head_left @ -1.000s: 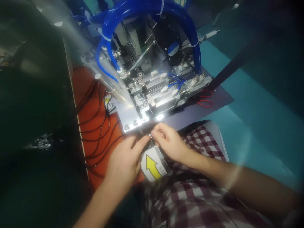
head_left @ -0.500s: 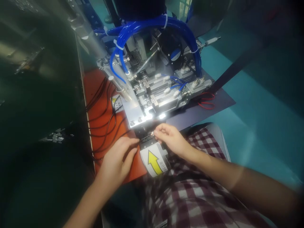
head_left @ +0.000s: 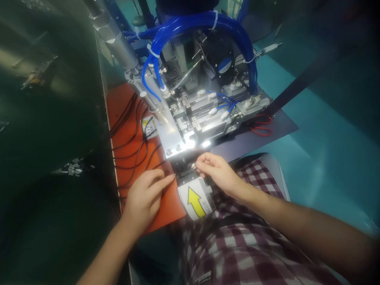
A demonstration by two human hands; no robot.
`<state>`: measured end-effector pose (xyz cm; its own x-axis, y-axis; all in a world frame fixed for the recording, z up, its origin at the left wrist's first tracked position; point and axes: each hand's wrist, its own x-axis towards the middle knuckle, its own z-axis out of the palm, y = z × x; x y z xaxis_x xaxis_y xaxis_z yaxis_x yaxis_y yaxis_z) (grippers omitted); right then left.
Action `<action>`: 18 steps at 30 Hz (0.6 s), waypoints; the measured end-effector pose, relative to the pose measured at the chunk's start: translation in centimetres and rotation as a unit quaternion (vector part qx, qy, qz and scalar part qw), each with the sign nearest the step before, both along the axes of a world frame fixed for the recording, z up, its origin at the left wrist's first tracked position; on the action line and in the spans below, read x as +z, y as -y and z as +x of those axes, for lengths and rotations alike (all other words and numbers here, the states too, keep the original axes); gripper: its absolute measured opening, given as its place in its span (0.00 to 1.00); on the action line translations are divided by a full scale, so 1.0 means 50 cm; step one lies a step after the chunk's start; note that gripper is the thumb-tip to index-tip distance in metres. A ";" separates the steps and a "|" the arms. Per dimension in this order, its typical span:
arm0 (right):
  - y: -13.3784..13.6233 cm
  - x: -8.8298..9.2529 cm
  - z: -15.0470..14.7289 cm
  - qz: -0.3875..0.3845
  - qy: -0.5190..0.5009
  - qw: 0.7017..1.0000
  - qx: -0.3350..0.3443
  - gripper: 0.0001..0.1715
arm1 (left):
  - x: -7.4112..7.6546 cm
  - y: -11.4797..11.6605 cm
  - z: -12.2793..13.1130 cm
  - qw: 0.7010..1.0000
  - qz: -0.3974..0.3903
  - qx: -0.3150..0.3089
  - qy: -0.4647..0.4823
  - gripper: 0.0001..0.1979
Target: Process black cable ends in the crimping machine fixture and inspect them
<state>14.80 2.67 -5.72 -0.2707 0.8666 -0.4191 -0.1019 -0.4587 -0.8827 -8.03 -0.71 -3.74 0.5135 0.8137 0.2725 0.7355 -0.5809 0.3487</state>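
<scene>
My right hand (head_left: 216,170) is closed in a pinch on a small shiny metallic part (head_left: 194,166), just in front of the machine's bright front edge. What kind of part it is cannot be made out. My left hand (head_left: 148,194) rests over the orange mat, its thumb and index finger drawn together at the left side of the dark feed block (head_left: 185,173). Whatever lies between those fingertips is too small to name. Below both hands, a white guide plate with a yellow arrow (head_left: 196,198) slopes toward me.
Blue air hoses (head_left: 190,23) arch over the metal machine (head_left: 208,118). Several black cables (head_left: 138,146) cross the orange mat (head_left: 120,107) at the left. Small silvery pieces (head_left: 74,168) lie on the dark surface further left. A red wire (head_left: 263,130) loops at the right.
The view has shifted slightly. My left thumb and index finger have come closer together at the block. My right hand keeps its pinch in nearly the same place.
</scene>
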 end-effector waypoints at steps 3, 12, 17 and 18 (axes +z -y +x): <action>0.000 0.018 -0.006 -0.024 0.023 0.999 -0.009 0.07 | -0.004 0.003 0.003 1.000 -0.004 0.016 0.011 0.18; 0.007 0.023 -0.055 -0.077 0.060 0.992 -0.080 0.03 | -0.013 0.009 -0.003 1.000 -0.006 0.014 0.003 0.18; 0.003 0.022 -0.036 -0.081 0.048 0.994 -0.050 0.03 | -0.005 0.009 -0.004 1.000 -0.008 0.011 -0.011 0.19; 0.002 0.021 -0.025 -0.082 0.032 0.996 -0.029 0.04 | -0.004 0.010 -0.004 1.000 -0.008 0.013 -0.011 0.20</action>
<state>13.53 2.57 -4.66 -0.1908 0.7987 -0.5707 -0.0790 -0.5920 -0.8021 -8.22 -1.19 -3.94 0.4972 0.8311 0.2490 0.7578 -0.5558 0.3417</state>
